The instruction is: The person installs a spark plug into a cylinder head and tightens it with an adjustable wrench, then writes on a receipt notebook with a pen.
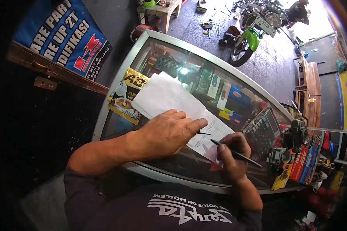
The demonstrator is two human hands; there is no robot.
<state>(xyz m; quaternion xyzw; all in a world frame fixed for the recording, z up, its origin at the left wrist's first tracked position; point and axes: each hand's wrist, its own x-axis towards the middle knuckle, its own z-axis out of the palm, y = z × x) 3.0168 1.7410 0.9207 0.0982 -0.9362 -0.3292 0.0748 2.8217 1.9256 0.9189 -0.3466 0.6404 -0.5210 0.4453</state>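
Observation:
A receipt pad (216, 133) with printed lines lies on the glass counter, its white pages (167, 94) folded back to the upper left. Across the pad rests my left hand (169, 131), fingers curled. A thin black piece (203, 133), which looks like a pen cap, sticks out from beneath its fingers. My right hand (235, 150) is closed around a black pen (245, 158), with the tip just above the lower right part of the lined sheet. A yellow and black coffee packet (123, 104) lies partly under the folded pages.
The glass display case (142, 42) holds boxed parts (214, 84). Carburetors (279, 156) and colourful packets (302, 161) stand at its right end. Beyond are a motorcycle (254, 38), tools on the floor, a wooden bench (312, 88) and a person (298, 11). A blue banner (65, 34) hangs left.

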